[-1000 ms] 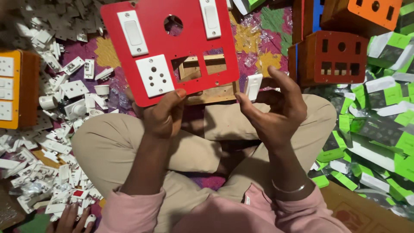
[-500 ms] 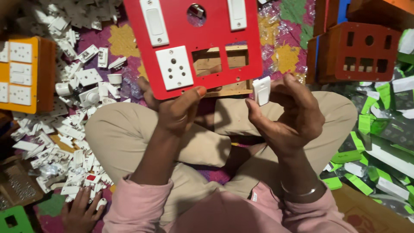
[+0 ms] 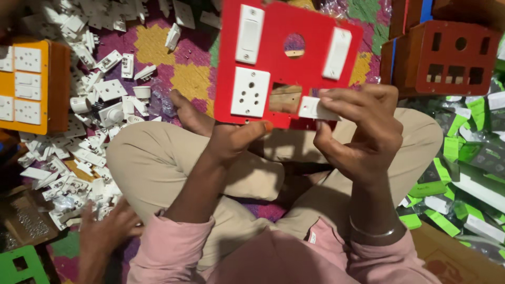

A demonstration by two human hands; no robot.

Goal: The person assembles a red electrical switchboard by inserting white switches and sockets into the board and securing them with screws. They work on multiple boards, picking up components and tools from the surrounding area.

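A: What is held, and where?

B: A red plate (image 3: 286, 63) is held up over the crossed legs, near the top middle of the view. Its lower edge is gripped by the left hand (image 3: 231, 139), which is closed on it with the thumb laid across the front. Two white switches (image 3: 249, 34) and a white socket (image 3: 250, 92) are seen fitted in the plate, with a round hole and a rectangular opening left bare.

A: And the other hand?

B: A small white switch (image 3: 315, 109) is pinched between thumb and fingers of the right hand (image 3: 363, 131), and is set against the right end of the rectangular opening. The fingers are curled; the palm is partly hidden.

A: What is spread around?

B: To the left, a heap of white parts (image 3: 89, 115) is scattered on a patterned mat (image 3: 158, 47), and an orange box (image 3: 34, 87) with white switches is seen at the far left. To the far right, a red box (image 3: 447, 58) with cutouts is placed, and green and white packets (image 3: 468, 173) are piled below it.

A: Is anything in the way?

B: Part of the plate's lower right corner is covered by the right hand. Another person's hand (image 3: 105, 229) is seen at the near left, resting by the white parts.
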